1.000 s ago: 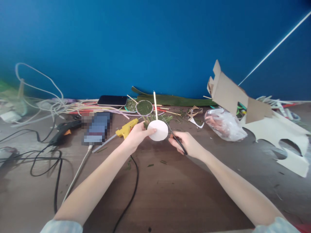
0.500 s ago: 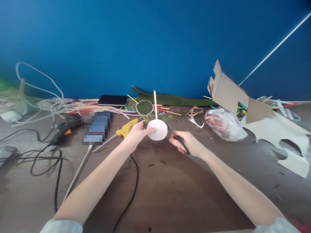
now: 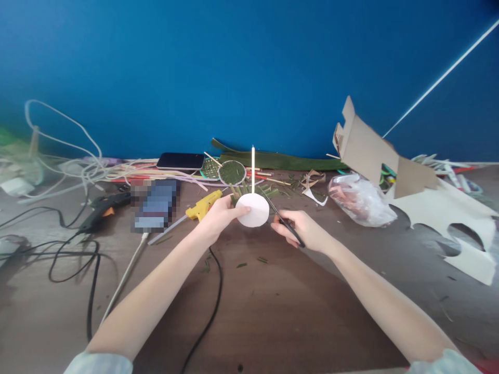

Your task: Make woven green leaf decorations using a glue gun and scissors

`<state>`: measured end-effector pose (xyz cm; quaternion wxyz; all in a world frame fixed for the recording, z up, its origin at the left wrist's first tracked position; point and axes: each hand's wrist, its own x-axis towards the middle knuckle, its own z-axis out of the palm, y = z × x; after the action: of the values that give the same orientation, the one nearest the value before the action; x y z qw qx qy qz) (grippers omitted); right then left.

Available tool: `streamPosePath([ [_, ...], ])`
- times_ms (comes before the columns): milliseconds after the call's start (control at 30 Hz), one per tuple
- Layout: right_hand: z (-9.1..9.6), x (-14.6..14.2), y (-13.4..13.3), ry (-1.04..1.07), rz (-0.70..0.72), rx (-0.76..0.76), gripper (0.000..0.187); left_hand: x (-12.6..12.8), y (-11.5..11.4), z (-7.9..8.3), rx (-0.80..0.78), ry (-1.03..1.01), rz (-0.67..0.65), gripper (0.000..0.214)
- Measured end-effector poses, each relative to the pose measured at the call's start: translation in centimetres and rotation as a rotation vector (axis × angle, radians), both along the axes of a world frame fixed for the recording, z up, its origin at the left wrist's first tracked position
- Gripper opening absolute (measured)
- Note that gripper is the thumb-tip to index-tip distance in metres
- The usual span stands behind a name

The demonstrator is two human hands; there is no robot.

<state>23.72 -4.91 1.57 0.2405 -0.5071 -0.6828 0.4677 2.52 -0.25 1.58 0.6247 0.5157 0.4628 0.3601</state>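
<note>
My left hand [image 3: 221,217] pinches a white round disc [image 3: 255,214] by its left edge, thumb on the near face. A thin pale stick [image 3: 253,169] rises upright from the disc's top. Green leaf strips [image 3: 236,191] poke out behind its upper edge; how they are attached is hidden. In my right hand [image 3: 302,228] are black-handled scissors [image 3: 289,228], their blades pointing up and left toward the disc's right edge. Whether the blades touch anything there I cannot make out. Green clippings [image 3: 262,259] lie on the table below.
A yellow glue gun [image 3: 203,205] and a phone [image 3: 156,205] with a cable lie left. Behind are a small leaf-covered round fan [image 3: 232,173] and a long green leaf [image 3: 288,160]. At right sit a plastic bag [image 3: 360,202] and cut cardboard [image 3: 448,208].
The disc has shifted very slightly down, and its stick has tipped a little to the right. My right hand and the scissors stay nearly where they were.
</note>
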Motion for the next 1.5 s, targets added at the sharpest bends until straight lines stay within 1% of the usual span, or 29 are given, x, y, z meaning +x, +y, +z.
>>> streamPosePath([
  [133,0.29,-0.09,-0.06,-0.006,-0.008,-0.013,0.031,-0.16,0.14,-0.16,0.01,-0.016,-0.011,0.044],
  [333,0.1,-0.11,-0.04,-0.02,-0.008,0.008,0.03,-0.2,0.13,-0.17,0.01,-0.006,-0.008,0.044],
  [567,0.25,-0.05,-0.01,-0.052,-0.001,0.056,0.026,-0.28,0.22,-0.36,0.019,0.027,-0.019,0.045],
  [767,0.47,0.05,0.05,-0.126,0.016,0.125,0.026,-0.28,0.21,-0.23,0.022,0.045,-0.021,0.046],
  [967,0.58,0.14,0.13,-0.174,0.036,0.143,0.025,-0.55,0.51,-0.43,0.038,0.082,-0.021,0.049],
  [1267,0.41,0.06,0.18,-0.173,0.039,0.152,0.024,-0.82,0.51,-0.3,0.093,0.15,-0.027,0.044],
  [1400,0.59,-0.08,0.11,-0.143,0.041,0.14,0.02,-0.76,0.42,-0.12,0.098,0.177,-0.014,0.042],
  [1500,0.82,-0.15,0.08,-0.124,0.042,0.135,0.021,-0.72,0.43,-0.04,0.094,0.178,-0.011,0.041],
])
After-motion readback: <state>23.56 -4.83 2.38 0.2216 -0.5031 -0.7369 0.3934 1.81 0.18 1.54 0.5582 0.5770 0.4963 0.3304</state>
